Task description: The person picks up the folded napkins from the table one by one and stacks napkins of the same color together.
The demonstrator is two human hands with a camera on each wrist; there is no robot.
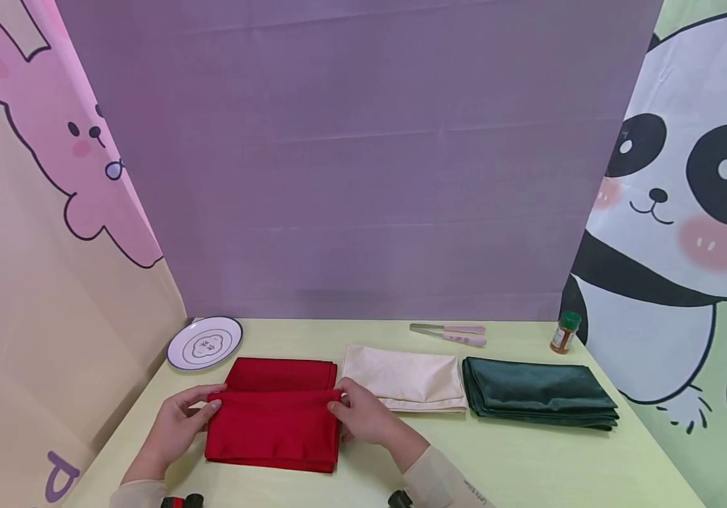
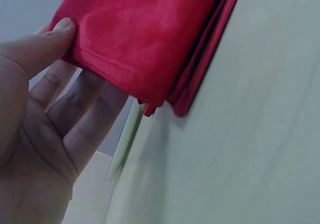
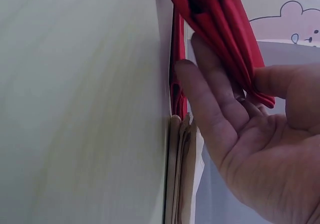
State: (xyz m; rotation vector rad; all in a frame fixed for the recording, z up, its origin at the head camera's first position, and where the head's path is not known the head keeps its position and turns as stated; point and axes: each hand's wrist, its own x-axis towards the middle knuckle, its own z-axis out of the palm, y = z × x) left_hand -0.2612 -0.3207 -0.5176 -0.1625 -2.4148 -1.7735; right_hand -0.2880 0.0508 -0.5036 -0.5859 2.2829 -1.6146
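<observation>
A folded red cloth is held between both hands, its upper layers raised off the table over a lower red part lying behind. My left hand pinches its left far corner, thumb on top and fingers beneath, as the left wrist view shows at the cloth's corner. At the right far corner my right hand pinches the layered edge between thumb and fingers. Just right of that hand lies a folded cream cloth; a folded dark green cloth sits beyond it.
At the back left is a white plate with a dark rim. Tongs with pink handles lie at the back, and a small green-capped jar stands near the right edge. A purple backdrop rises behind the pale table.
</observation>
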